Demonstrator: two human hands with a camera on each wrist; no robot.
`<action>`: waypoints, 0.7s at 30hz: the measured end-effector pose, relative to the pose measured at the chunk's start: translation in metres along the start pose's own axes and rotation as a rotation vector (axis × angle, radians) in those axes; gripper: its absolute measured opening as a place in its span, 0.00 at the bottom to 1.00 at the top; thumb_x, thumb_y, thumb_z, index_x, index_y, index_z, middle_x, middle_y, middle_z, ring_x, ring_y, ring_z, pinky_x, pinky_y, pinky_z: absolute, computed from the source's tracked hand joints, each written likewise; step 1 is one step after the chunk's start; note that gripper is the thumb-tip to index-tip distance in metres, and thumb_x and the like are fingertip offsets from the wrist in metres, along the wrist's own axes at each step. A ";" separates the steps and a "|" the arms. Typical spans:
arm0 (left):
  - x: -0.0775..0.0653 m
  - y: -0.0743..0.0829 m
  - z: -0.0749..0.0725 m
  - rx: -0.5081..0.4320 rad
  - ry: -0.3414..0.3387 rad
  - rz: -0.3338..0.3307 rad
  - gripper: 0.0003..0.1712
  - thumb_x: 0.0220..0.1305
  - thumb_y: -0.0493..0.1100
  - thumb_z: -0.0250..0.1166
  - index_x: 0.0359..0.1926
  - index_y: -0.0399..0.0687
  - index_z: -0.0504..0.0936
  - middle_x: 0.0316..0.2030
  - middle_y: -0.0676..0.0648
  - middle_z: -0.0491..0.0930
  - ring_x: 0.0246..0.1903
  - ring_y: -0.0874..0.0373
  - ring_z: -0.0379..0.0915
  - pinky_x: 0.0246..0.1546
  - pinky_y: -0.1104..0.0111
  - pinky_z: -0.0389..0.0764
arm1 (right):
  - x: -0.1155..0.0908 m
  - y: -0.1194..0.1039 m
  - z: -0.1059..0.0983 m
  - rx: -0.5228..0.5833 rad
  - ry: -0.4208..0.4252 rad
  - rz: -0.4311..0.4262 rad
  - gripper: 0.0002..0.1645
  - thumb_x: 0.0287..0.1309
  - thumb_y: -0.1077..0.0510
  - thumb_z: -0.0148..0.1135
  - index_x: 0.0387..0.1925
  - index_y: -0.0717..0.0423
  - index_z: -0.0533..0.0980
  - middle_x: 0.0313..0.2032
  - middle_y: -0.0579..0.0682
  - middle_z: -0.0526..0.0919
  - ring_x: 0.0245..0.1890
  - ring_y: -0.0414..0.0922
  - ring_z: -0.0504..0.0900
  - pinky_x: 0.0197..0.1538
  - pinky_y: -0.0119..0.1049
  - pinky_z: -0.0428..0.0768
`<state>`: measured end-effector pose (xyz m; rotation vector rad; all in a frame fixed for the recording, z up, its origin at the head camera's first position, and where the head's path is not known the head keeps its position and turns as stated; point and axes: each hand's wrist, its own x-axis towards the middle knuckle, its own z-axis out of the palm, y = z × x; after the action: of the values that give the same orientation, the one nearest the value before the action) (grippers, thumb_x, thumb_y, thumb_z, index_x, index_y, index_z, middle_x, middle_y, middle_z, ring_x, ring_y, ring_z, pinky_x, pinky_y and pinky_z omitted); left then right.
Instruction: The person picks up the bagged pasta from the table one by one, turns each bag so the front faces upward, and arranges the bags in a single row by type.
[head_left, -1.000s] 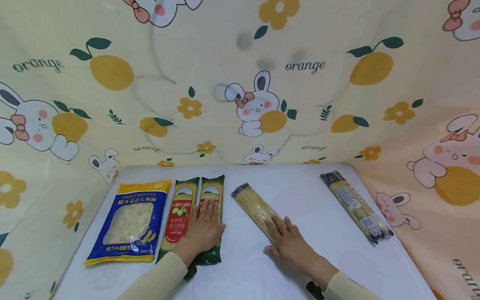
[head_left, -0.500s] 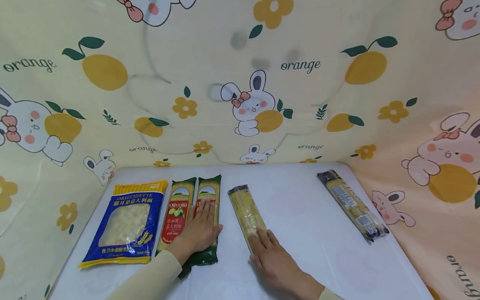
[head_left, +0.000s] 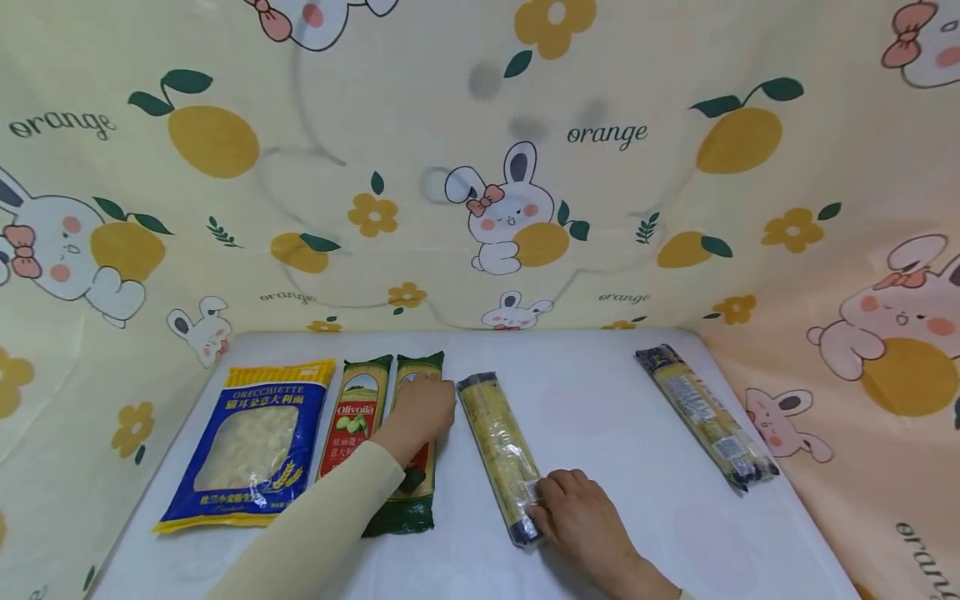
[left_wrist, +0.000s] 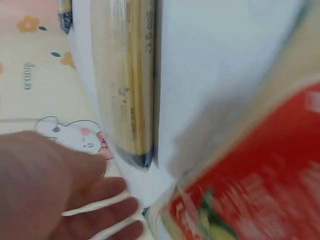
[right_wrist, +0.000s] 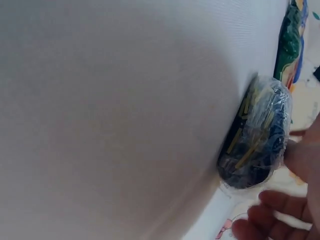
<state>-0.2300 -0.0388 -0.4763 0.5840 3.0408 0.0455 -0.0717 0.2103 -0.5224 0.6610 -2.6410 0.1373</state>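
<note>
My left hand [head_left: 423,414] is over the right of two green-and-red Olivoilà spaghetti packs, covering part of that pack [head_left: 420,492]. In the left wrist view its fingers [left_wrist: 107,210] are loosely bent, with nothing between them. The other Olivoilà pack [head_left: 356,417] lies just left. My right hand [head_left: 588,521] is at the near right end of a clear pack of spaghetti [head_left: 498,446] with dark ends. In the right wrist view the thumb is right at the dark end of that pack [right_wrist: 257,135], while the fingers [right_wrist: 275,217] hang loosely bent beside it.
A blue-and-yellow orecchiette bag [head_left: 251,450] lies at the left of the white table [head_left: 600,400]. Another clear spaghetti pack [head_left: 705,417] lies slanted near the right edge. A cloth printed with rabbits and oranges [head_left: 360,125] stands behind and at the sides.
The middle clear pack has turned straighter, and my right hand has moved to its near end. My left hand, earlier flat on the Olivoilà pack, has lifted and bent its fingers.
</note>
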 end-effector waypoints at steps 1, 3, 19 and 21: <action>0.007 0.003 0.001 -0.001 0.030 0.014 0.11 0.76 0.44 0.63 0.47 0.43 0.88 0.46 0.41 0.86 0.49 0.43 0.79 0.52 0.44 0.81 | -0.001 0.000 0.000 -0.017 0.015 0.024 0.21 0.56 0.43 0.79 0.36 0.52 0.79 0.35 0.46 0.80 0.34 0.44 0.78 0.34 0.38 0.78; 0.020 0.008 0.004 -0.011 0.080 0.032 0.10 0.76 0.41 0.62 0.47 0.45 0.88 0.46 0.42 0.85 0.48 0.45 0.78 0.50 0.48 0.82 | -0.003 0.001 0.000 -0.053 0.024 0.064 0.25 0.54 0.40 0.79 0.30 0.51 0.75 0.29 0.45 0.73 0.28 0.43 0.72 0.28 0.36 0.70; 0.075 0.042 0.043 -0.055 0.156 0.000 0.22 0.82 0.52 0.54 0.47 0.44 0.89 0.49 0.41 0.81 0.56 0.43 0.72 0.57 0.45 0.73 | -0.004 -0.009 0.008 -0.108 -0.015 0.057 0.25 0.54 0.41 0.78 0.23 0.48 0.72 0.23 0.43 0.68 0.25 0.42 0.67 0.26 0.33 0.65; 0.075 0.045 0.046 -0.054 0.161 -0.014 0.22 0.83 0.52 0.53 0.48 0.41 0.88 0.49 0.40 0.80 0.56 0.43 0.71 0.57 0.45 0.72 | -0.004 -0.009 0.009 -0.101 -0.012 0.055 0.24 0.54 0.42 0.78 0.23 0.48 0.72 0.23 0.42 0.68 0.25 0.42 0.67 0.26 0.32 0.65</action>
<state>-0.2810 0.0317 -0.5237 0.5818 3.1862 0.1821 -0.0673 0.2024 -0.5321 0.5582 -2.6590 0.0161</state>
